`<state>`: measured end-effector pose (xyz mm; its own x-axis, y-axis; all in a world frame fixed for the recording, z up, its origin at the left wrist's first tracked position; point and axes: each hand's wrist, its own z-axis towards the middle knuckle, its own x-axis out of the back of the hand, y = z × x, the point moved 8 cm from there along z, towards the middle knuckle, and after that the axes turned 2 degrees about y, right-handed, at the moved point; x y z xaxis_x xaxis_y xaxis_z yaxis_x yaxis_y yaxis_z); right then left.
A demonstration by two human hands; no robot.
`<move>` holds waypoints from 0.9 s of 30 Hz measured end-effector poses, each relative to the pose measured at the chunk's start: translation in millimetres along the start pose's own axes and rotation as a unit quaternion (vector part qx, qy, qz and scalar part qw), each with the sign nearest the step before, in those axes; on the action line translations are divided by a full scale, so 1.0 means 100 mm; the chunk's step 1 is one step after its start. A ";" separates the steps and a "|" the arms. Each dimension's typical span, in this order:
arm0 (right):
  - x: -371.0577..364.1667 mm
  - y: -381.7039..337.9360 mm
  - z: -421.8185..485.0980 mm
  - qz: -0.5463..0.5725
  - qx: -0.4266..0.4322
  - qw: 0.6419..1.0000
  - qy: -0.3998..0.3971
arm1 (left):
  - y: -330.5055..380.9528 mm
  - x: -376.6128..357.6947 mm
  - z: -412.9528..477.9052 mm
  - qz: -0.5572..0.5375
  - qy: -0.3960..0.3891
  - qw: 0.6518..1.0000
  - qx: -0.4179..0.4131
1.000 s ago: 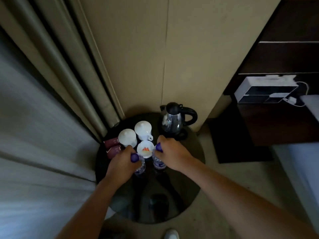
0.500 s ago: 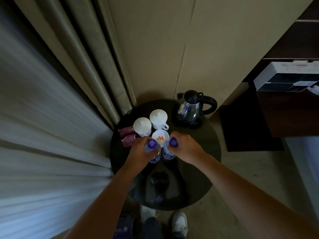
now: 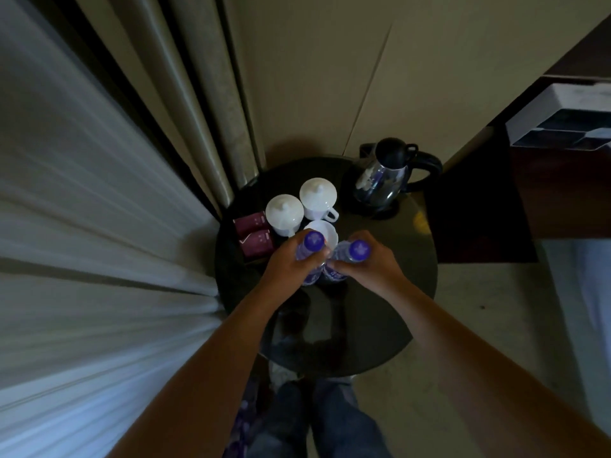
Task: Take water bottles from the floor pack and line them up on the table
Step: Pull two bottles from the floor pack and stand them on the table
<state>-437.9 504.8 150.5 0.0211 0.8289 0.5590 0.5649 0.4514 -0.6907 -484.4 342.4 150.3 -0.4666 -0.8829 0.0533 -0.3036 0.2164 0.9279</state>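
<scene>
Two clear water bottles with purple caps stand side by side near the middle of a round dark table [image 3: 390, 342]. My left hand [image 3: 291, 264] is wrapped around the left bottle [image 3: 313, 242]. My right hand [image 3: 372, 262] grips the right bottle [image 3: 358, 250]. The bottles' bases seem to rest on the tabletop, almost touching each other. At the bottom left, beside my legs, a purple-patterned pack [image 3: 243, 421] shows dimly on the floor.
Behind the bottles stand two white lidded cups [image 3: 285, 211] [image 3: 318, 195], a small white dish [image 3: 325, 231], and dark red packets [image 3: 254, 234]. A steel kettle [image 3: 385, 176] sits at the back right. Curtains hang at the left; a dark cabinet with a white box [image 3: 562, 120] is at the right.
The view has tilted down and closed in on the table. Both hands have kept hold of their bottles, which now stand closer together, in front of the dish.
</scene>
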 end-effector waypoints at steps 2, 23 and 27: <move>0.01 0.00 0.03 -0.005 -0.001 1.000 -0.025 | 0.01 -0.05 0.03 0.006 -0.027 1.000 -0.003; 0.11 -0.07 0.27 -0.057 -0.037 0.991 -0.118 | 0.05 0.02 0.28 -0.020 -0.051 0.998 0.009; 0.21 -0.08 0.29 -0.021 -0.004 0.998 -0.061 | 0.01 0.08 0.30 -0.006 -0.035 0.999 0.032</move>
<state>-465.3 528.3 154.7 -0.1036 0.8435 0.5271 0.5701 0.4846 -0.6635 -513.8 348.0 140.7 -0.5186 -0.8549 0.0145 -0.3602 0.2338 0.9031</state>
